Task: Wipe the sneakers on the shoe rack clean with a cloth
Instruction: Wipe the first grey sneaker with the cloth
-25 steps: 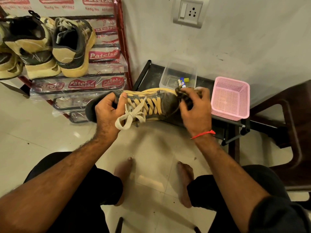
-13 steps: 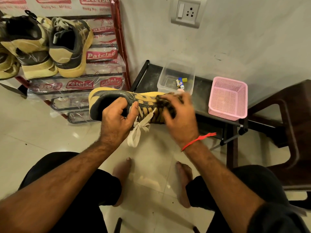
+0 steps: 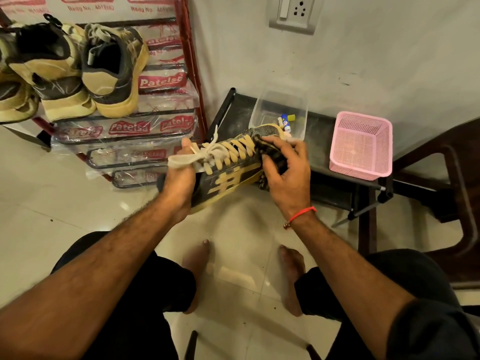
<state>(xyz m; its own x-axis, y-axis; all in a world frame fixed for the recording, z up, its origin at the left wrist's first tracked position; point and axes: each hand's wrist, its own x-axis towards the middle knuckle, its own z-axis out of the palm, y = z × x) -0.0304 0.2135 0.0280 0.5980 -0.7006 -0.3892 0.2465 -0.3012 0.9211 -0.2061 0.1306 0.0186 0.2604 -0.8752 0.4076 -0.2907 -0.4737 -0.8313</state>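
A seated person is holding a dark grey and yellow sneaker (image 3: 228,170) in the air above the floor, between both hands and in front of their knees. The left hand (image 3: 179,178) is gripping the heel end, its thumb lying up beside the loose cream laces. The right hand (image 3: 288,172) is curling its fingers around a dark patterned cloth (image 3: 270,154) and pressing it against the side of the shoe near the toe. The toe is pointing up and away toward a clear plastic box (image 3: 262,110) on a low black tabletop (image 3: 322,149), where a pink basket (image 3: 362,145) is also sitting. More yellow and grey sneakers (image 3: 104,74) are resting on the red shoe rack (image 3: 192,74) to the left. Compared with half a second ago, the shoe is now tilting with its side stripes facing the camera, the left hand is sitting lower under the heel, and the cloth hand is further toward the toe.
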